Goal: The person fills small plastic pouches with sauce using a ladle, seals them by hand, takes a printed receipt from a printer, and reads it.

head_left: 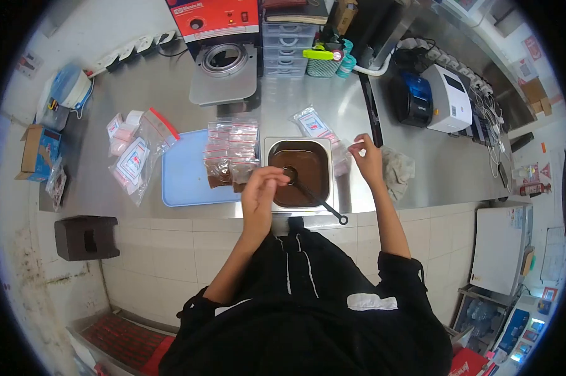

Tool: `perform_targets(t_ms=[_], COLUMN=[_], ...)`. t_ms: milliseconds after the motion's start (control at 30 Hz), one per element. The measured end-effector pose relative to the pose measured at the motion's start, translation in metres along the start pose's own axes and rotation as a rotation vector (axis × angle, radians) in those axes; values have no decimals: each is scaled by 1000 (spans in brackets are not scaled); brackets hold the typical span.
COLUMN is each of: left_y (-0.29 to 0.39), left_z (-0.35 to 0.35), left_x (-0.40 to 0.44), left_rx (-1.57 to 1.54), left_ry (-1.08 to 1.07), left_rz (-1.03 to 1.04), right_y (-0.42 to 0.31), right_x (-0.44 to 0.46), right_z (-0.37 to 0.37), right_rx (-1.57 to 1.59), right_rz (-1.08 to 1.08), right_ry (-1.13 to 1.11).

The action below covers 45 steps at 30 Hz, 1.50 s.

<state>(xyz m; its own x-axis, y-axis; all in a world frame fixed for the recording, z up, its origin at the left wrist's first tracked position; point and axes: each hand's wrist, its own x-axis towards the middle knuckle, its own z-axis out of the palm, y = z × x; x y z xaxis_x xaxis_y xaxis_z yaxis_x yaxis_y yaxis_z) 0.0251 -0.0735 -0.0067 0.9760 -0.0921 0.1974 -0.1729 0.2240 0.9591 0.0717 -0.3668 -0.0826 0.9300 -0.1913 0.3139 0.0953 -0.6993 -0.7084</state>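
A square metal container (325, 148) of brown liquid stands at the counter's front edge, with a black ladle (320, 202) lying across it, its handle over the front rim. My left hand (263, 188) is over the container's left side, its fingers drawn together near the ladle's bowl; what they hold, if anything, is too small to make out. My right hand (365, 152) is raised right of the container, thumb and fingers bent toward each other, beside a clear plastic bag (341, 158). Filled zip bags (231, 149) lie left of the container on a blue tray (184, 169).
Plastic packs (132, 160) lie left of the tray. A red sealing machine (223, 59), small drawers (288, 50) and a green basket (322, 66) stand behind. At right are a crumpled cloth (397, 172) and a white printer (447, 98). A dark stool (87, 238) stands at lower left.
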Motion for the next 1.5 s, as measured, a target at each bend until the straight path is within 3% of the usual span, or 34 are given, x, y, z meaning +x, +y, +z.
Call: perform_targets(t_ms=[133,200,267,367,400,467,500,567,600,667,700,767,800,833,900,933,1000,1067,1133,1267,1333,1400,1467,1500], left_y=[7,8,5,0,-6,-14,-15,-16,-10,11,16,21,18,12,8,9,14,36,44,44,40,41,45,45], left_z=[22,26,30,32,32,31,32,37,43,57,64,75,71,63,53,46,32,35,35,28,24,20,16,17], left_x=[5,5,4,2,3,4,5,8,10,13,12,13,15,19,22,21,14,11,10,13,15,19,23,23], left_rx=[-105,-77,-62,-12,-13,-130,-131,-188,-188,-304,-304,-281,-280,-266,-326,-324,4,119,274,299,251,204,553,552], left_ry=[-178,-292,-348,-480,-481,-480,-481,-556,-551,-394,-390,-254,-254,-271,-240,-238,-394,-416,-409,-354,-352,-348,-346,-347], left_rz=[-88,-212,-236,-346,-343,-533,-534,-529,-528,-589,-591,-347,-347,-336,-329,-328,-283,-310,-145,-58,-52,-45,131,131], right_y=[28,48,47,50,51,53,47,34,13,-58,-92,-149,-167,-177,-187,-181,-195,-184,-182,-176,-178,-176,-180,-187], right_x=[5,3,-6,-14,-15,-17,-18,-17,-16,-21,-33,-53,-59,-61,-62,-63,-56,-60,-61,-61,-61,-62,-63,-62], right_z=[6,11,11,3,0,-2,-4,-7,-12,-26,-30,-27,-27,-35,-51,-49,-55,-55,-55,-46,-44,-39,-37,-37], right_rx=[75,180,338,552,551,778,778,561,561,358,262,84,3,6,231,379,163,303,531,797,953,887,820,746], right_rz=[113,281,367,849,847,928,929,561,559,117,-28,-281,-386,-386,-289,-182,-58,133,417,414,538,457,376,327], right_ry=[20,-189,-236,-352,-351,-202,-202,174,170,354,267,104,24,24,-324,-198,42,-239,-415,-470,-504,-498,-490,-432])
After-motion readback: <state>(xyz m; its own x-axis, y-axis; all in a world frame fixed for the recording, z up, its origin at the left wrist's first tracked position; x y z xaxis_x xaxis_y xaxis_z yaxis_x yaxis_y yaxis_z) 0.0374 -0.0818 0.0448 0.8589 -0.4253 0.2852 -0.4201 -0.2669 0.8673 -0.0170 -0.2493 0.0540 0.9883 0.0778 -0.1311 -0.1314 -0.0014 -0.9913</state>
